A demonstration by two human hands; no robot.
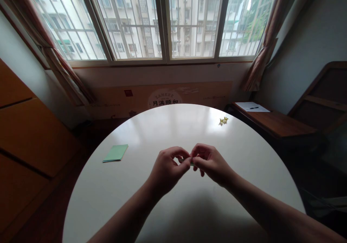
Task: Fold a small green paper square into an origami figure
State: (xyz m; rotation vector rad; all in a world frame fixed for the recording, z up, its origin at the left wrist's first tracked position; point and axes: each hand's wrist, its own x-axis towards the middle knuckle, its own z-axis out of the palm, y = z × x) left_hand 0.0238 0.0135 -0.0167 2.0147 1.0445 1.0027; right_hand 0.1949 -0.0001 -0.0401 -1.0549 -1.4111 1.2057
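Over the middle of the round white table, my left hand and my right hand meet at the fingertips. Both are closed in a pinch on a small green piece of folded paper. The fingers cover most of it, so its shape is hard to make out. To the left lies a stack of light green square paper, apart from both hands. Toward the far right edge sit small yellowish figures that look like folded paper.
Beyond the table's right edge stands a brown wooden surface bearing a white sheet and a dark pen. A printed cardboard panel leans below the window. An orange-brown cabinet is at the left.
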